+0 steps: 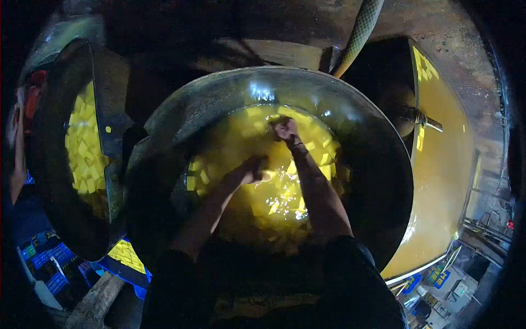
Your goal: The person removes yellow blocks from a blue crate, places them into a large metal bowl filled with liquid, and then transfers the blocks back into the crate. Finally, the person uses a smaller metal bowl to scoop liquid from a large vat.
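A large round metal pan [378, 126] in front of me holds cloudy yellow liquid with many yellow tofu-like blocks [326, 156] floating in it. Over the middle of the liquid is my left hand [256, 169], its fingers dark and smeared. My right hand [286, 129] reaches further toward the far side, close to the blocks there, with its fingers curled in. I cannot tell what, if anything, is inside that grip. Bright glare lies on the liquid between my forearms.
To the left, another dark pan [41, 164] holds more yellow blocks [85, 148]. A wide vat of tan liquid [441, 181] stands on the right. Behind the pan hangs a patterned hose [362, 33]. At lower left, a blue crate [141, 277] holds yellow blocks.
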A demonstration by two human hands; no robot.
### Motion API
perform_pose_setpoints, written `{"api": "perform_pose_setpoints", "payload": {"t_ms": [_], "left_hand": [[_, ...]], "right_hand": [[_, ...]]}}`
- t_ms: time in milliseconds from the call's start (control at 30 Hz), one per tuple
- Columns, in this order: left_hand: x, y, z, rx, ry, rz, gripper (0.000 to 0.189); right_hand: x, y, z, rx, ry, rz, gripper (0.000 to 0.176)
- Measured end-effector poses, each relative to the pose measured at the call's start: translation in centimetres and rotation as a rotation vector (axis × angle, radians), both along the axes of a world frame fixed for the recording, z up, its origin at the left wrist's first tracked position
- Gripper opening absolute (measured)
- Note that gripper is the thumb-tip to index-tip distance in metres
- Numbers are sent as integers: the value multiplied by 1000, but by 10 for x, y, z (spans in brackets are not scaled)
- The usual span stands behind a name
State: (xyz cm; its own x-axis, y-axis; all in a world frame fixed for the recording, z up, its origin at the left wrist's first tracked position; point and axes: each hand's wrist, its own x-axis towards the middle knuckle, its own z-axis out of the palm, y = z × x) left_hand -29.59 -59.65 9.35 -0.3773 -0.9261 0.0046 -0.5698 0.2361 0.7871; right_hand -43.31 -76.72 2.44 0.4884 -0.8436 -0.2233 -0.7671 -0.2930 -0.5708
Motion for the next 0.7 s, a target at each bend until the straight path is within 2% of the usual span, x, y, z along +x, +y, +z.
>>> {"api": "perform_pose_setpoints", "payload": {"t_ms": [33,67,100,133,167,200,233,267,300,333,367,400,467,500,533,600,633,700], "left_hand": [[3,-2,-12,1,3,1,55],[7,-8,-20,430,387,196,48],[9,-11,-29,861,771,388,41],[9,-11,-31,863,776,386,41],[8,-10,-27,864,948,471,39],[8,-8,-22,862,1119,555,36],[7,-7,-18,855,1289,639,34],[6,-6,-12,842,1459,725,32],[4,-4,-5,823,1628,813,31],[1,-3,2,826,1628,810,31],[-5,-2,9,791,1643,804,29],[-12,-2,15,757,1658,796,28],[-25,2,18,723,1696,775,22],[-30,6,18,687,1733,761,17],[-38,11,0,687,1733,756,17],[-52,22,-51,68,753,995,30],[-53,24,-34,62,752,995,30],[-53,25,28,395,1527,946,33]], "right_hand": [[-13,-7,-27,21,-10,104,25],[-19,-9,-26,16,70,199,24],[-39,-3,-22,162,-377,169,21],[-49,14,39,307,-824,130,19],[-46,24,106,390,-564,54,19],[-44,35,150,468,-303,-24,20],[-50,43,152,629,-563,-76,21],[-64,48,138,1068,-949,-44,31],[-75,51,123,876,-946,253,37],[-74,55,129,670,-925,542,43],[-71,75,138,1024,-1108,230,52],[-67,90,146,1127,-1260,99,57],[-63,109,130,1030,-1149,-30,70],[-60,118,126,945,-1069,-75,67],[-55,126,127,794,-1037,-82,54],[-49,127,82,268,-452,83,45],[-44,126,106,265,-455,86,45],[-33,124,183,163,-450,121,55]]}}
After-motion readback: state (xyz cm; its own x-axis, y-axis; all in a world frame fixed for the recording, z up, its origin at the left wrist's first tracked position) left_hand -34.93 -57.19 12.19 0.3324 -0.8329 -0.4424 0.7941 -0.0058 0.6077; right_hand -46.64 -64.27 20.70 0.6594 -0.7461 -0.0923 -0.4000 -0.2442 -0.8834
